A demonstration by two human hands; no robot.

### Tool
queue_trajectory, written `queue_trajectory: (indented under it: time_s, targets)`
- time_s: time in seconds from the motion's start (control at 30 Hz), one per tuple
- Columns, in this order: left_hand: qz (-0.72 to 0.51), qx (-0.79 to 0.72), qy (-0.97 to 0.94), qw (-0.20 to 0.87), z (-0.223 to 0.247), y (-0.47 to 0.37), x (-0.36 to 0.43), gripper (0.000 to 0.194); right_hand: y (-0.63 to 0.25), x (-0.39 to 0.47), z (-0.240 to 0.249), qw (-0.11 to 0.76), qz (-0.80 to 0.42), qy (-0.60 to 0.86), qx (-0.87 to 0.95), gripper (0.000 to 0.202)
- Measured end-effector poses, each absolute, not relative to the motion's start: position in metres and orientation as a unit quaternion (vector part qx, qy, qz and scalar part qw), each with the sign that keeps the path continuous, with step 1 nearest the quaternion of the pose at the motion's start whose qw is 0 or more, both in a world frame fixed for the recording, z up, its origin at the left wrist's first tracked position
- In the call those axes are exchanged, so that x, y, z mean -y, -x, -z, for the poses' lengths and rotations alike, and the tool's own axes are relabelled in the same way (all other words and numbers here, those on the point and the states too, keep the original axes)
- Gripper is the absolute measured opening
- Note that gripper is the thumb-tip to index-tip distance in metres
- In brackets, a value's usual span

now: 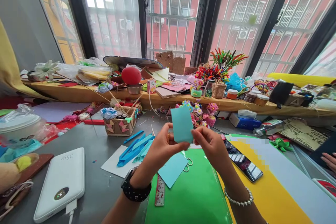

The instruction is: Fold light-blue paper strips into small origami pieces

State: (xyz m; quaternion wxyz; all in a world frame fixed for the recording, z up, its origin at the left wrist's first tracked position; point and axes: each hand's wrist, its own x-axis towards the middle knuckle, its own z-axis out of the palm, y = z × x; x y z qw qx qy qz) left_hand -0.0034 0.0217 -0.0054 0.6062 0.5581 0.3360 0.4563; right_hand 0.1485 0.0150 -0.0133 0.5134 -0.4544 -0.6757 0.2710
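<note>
A light blue paper rectangle is held up in front of me, above the desk. My left hand grips its lower left side, with the thumb along the bottom edge. At the lower right edge, the thumb and fingers of my right hand pinch the paper. Below my hands, another light blue sheet lies on a green mat. Scissors poke out beside that sheet, mostly hidden except for the handles. A patterned ruler rests partly under the sheet's left corner.
Folded blue paper strips lie on white paper at left. A white power bank with a cable sits nearer me. Right of the mat are a phone and yellow paper. A craft basket stands behind. Another person's hand shows at far right.
</note>
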Motion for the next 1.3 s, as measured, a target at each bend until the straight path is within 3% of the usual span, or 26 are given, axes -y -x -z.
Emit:
queue_trajectory:
  time_s: [0.2, 0.43, 0.97, 1.3]
  targets:
    - [-0.364, -0.301, -0.623, 0.624, 0.009, 0.002, -0.017, 0.043, -0.155, -0.010, 0.007, 0.552, -0.302, 0.445, 0.637, 0.021]
    - [-0.444, -0.336, -0.610, 0.563, 0.004, 0.002, -0.018, 0.030, -0.149, -0.005, 0.002, 0.500, -0.277, 0.438, 0.694, 0.018]
    - [-0.497, -0.408, -0.650, 0.404, 0.003, -0.004, -0.010, 0.024, -0.135, -0.002, 0.011, 0.605, -0.024, 0.462, 0.648, 0.008]
    - [-0.531, -0.412, -0.622, 0.400, 0.002, -0.003, -0.008, 0.026, -0.137, -0.003, 0.013, 0.587, 0.132, 0.355, 0.716, 0.026]
